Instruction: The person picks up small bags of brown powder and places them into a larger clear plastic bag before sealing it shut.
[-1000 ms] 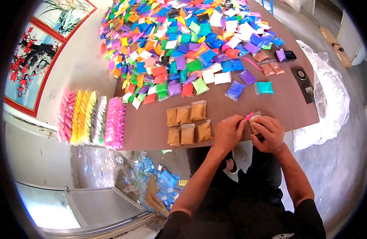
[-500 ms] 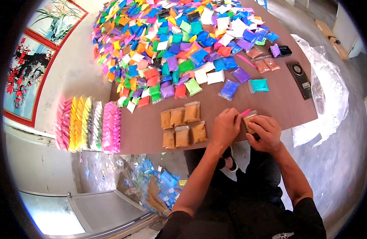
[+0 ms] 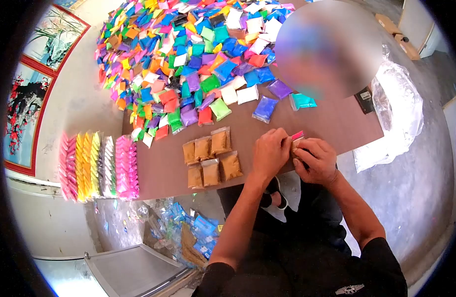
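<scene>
Near the table's front edge, a small brown packet (image 3: 294, 146) with a pink strip (image 3: 297, 135) at its top is held between both hands. My left hand (image 3: 272, 151) has its fingers closed at the packet's left side, by the strip. The fingers of my right hand (image 3: 316, 159) are bent round its right side. Most of the packet is hidden by the fingers. To the left of my hands, several tan-brown packets (image 3: 211, 172) lie in two rows.
A large heap of coloured packets (image 3: 188, 59) covers the table's (image 3: 158, 171) far part. Rows of bagged pink, yellow and white packets (image 3: 126, 168) stand at the left edge. A blurred patch hides the back right. Clear plastic (image 3: 398, 109) hangs beyond the right edge.
The view has shifted, so the table items appear further left. A blurred patch now covers the back right. Both hands remain on the brown packet, with the pink strip still at its top.
</scene>
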`<action>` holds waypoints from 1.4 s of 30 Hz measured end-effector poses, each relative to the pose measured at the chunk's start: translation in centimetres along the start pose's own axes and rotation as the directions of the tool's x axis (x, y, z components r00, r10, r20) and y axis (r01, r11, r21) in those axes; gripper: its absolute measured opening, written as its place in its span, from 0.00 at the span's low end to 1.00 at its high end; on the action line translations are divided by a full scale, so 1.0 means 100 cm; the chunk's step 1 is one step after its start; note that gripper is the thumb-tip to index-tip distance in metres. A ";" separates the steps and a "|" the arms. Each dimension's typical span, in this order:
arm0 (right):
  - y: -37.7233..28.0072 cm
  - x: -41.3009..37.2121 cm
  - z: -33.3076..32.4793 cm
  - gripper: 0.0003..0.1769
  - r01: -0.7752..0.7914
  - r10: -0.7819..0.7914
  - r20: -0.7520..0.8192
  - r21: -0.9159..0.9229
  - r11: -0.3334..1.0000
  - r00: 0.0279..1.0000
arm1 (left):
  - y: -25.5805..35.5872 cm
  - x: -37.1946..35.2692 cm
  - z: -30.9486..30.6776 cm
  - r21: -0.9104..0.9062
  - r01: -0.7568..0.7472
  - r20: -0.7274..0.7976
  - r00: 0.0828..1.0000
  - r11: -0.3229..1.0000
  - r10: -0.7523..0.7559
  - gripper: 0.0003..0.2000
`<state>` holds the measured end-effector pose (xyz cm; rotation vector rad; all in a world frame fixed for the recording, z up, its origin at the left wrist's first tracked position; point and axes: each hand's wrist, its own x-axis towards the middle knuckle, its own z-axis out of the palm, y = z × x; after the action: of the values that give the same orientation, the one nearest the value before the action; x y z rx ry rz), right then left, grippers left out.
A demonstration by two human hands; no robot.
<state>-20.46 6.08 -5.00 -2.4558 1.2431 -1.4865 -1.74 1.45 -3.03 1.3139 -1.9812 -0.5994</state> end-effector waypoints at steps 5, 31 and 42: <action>0.000 -0.001 -0.001 0.14 -0.009 0.009 -0.005 -0.009 1.000 1.000 | -0.006 0.005 0.001 -0.056 0.044 -0.037 0.998 0.997 -0.047 0.07; 0.002 -0.003 0.007 0.09 -0.020 0.015 -0.124 -0.034 0.999 0.992 | 0.014 -0.016 -0.008 -0.015 0.019 0.014 1.000 1.000 -0.019 0.08; 0.005 -0.008 0.008 0.10 -0.021 0.015 -0.110 -0.056 0.998 0.994 | 0.035 -0.003 -0.014 -0.030 0.027 0.111 0.993 0.999 -0.024 0.08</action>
<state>-20.35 5.95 -6.25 -2.4199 1.3403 -1.6243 -2.77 3.09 0.22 1.3145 -2.0381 -0.7270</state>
